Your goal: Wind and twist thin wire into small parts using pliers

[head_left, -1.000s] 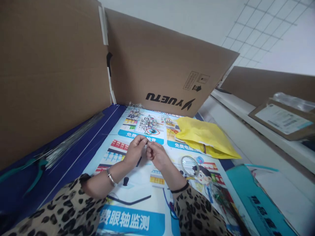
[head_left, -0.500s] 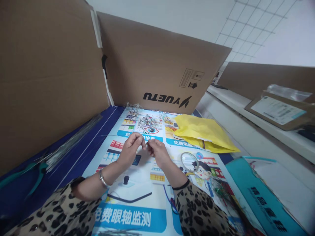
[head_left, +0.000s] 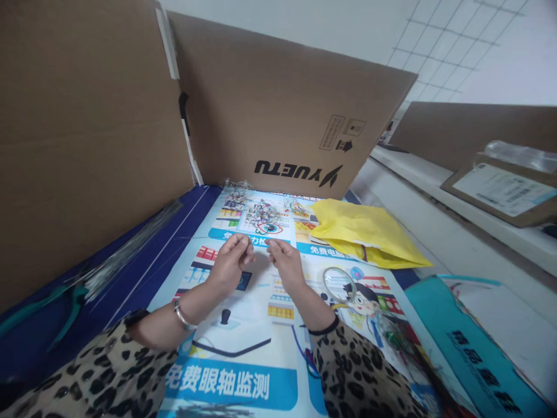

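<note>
Over the middle of the printed sheet, my left hand (head_left: 232, 266) is closed in a pinch, thumb against fingers. My right hand (head_left: 286, 264) faces it, also pinching, with a small gap between the two. Whatever the fingertips hold is too fine to make out. Just beyond the hands lies a tangle of fine wires and small coloured pieces (head_left: 260, 213) on the sheet. A bundle of thin straight wires (head_left: 130, 251) rests to the left, near teal-handled pliers (head_left: 75, 305). Right of my right hand is a clear ring-shaped roll (head_left: 339, 284), probably tape.
Cardboard panels (head_left: 278, 104) stand along the back and left. A yellow bag (head_left: 369, 233) lies at the back right, a teal box (head_left: 470, 342) at the right edge. Blue and purple cords (head_left: 303, 353) lie by my right forearm; more wires (head_left: 213, 411) lie at the front edge.
My hands have moved apart, opening a wider gap between the fingertips. Both stay pinched. The whole view has shifted slightly.
</note>
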The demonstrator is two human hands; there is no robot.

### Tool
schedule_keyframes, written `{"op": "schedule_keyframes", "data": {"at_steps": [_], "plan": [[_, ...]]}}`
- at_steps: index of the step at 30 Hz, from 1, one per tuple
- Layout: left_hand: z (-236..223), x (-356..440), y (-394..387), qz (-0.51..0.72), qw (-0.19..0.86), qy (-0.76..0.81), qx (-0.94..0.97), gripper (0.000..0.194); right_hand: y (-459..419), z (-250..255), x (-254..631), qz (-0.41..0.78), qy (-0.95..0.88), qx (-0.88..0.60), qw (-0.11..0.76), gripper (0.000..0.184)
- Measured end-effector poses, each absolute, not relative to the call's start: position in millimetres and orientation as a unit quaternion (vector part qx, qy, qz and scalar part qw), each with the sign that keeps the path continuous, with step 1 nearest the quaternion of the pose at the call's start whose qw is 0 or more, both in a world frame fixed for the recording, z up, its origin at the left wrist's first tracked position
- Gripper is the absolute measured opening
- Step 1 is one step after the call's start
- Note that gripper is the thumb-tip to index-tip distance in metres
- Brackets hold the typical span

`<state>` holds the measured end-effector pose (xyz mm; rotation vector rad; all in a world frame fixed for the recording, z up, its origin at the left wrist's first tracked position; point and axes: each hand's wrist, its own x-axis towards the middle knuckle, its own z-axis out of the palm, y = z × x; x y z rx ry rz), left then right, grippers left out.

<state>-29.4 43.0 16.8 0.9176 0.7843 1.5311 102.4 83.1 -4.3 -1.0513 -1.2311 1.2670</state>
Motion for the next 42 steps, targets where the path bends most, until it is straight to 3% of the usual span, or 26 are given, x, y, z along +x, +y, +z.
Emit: {"op": "schedule_keyframes", "data": {"at_steps": [15,24,42], "plan": [[7.8,-37.8,52.8,0.66,0.608,0.323,0.303,0.018,90.2,12.3,122.2,0.619,-0.535,-0.303,0.49,0.027],[8.2,-37.3,51.8,0.666,0.606,0.325,0.289,0.019,89.0,11.5,122.8,0.596,-0.544,-0.328,0.492,0.03],[12.9,-33.5,45.3,0.669,0.489,0.369,0.42,0.018,93.2,6.1,122.7,0.603,-0.521,-0.336,0.501,0.021]]}}
